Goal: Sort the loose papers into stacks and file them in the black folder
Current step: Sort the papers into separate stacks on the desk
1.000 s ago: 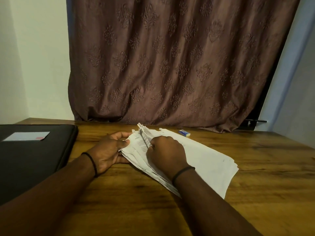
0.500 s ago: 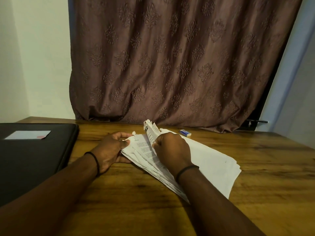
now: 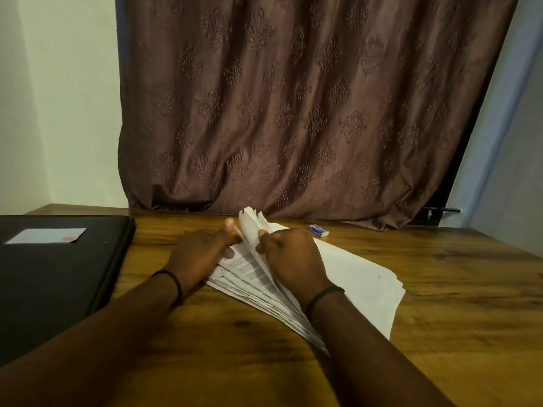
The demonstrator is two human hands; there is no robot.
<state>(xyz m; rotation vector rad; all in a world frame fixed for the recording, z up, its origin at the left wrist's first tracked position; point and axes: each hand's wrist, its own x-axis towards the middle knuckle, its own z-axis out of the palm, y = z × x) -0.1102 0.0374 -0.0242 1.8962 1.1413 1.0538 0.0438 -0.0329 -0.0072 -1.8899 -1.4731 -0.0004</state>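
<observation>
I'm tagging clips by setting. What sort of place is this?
Probably a room at home: a wooden table against a brown patterned curtain, with a black folder and a pile of papers on it.

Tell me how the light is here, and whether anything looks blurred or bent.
Head view: dim, warm light; the papers are brightest, their print too soft to read; the black folder shows little detail; the wide lens tilts the curtain.
</observation>
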